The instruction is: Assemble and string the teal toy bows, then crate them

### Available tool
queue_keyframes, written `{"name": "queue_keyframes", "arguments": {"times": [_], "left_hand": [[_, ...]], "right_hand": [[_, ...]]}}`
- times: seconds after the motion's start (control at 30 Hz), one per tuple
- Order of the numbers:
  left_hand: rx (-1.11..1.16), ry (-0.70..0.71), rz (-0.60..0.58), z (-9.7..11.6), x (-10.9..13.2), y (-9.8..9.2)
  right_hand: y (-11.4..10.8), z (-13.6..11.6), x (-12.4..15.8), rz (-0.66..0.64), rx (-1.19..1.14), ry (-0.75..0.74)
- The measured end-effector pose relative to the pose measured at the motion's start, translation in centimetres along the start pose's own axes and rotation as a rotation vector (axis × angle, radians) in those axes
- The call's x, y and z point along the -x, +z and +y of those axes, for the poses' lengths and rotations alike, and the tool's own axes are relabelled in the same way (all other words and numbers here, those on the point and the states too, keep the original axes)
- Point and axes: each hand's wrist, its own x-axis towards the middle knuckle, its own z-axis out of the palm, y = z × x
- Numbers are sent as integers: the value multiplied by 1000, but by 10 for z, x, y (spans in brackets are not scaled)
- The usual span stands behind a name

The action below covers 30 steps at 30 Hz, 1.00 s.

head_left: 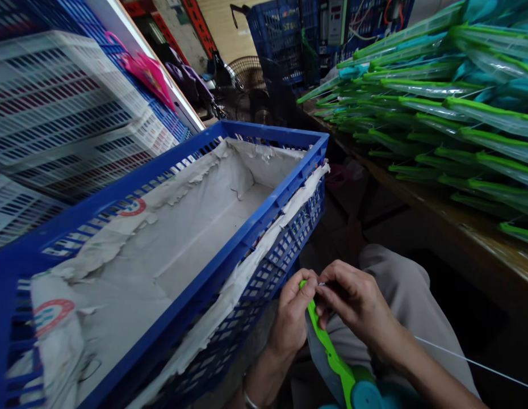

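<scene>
Over my lap, my left hand (294,318) is closed round the tip of a green-edged, clear-wrapped item (330,355) with a teal part at its lower end. My right hand (353,301) pinches at the same tip, fingers pressed together against the left thumb. A thin white string (472,362) runs from under my right wrist off to the right. Both hands sit just right of the blue crate.
A large blue plastic crate (272,207) lined with white paper stands at my left. A wooden table (460,227) at the right carries a big stack of similar green-edged items (438,108). White and blue crates (68,113) pile up at the far left; a fan (247,74) stands behind.
</scene>
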Motion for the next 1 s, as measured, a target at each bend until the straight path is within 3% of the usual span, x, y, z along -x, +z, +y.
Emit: {"name": "queue_keyframes", "arguments": {"times": [0.13, 0.37, 0.53, 0.83, 1.0], "left_hand": [[-38, 29, 62, -4, -1, -2], [-115, 114, 135, -9, -1, -8], [-68, -1, 67, -5, -1, -5], [-89, -4, 45, -3, -1, -5], [-131, 40, 55, 1, -1, -2]], "right_hand": [[6, -1, 0, 27, 121, -9], [16, 1, 3, 191, 499, -165], [7, 2, 14, 195, 548, -94], [6, 6, 17, 235, 523, -113], [-7, 3, 17, 235, 608, -143]]}}
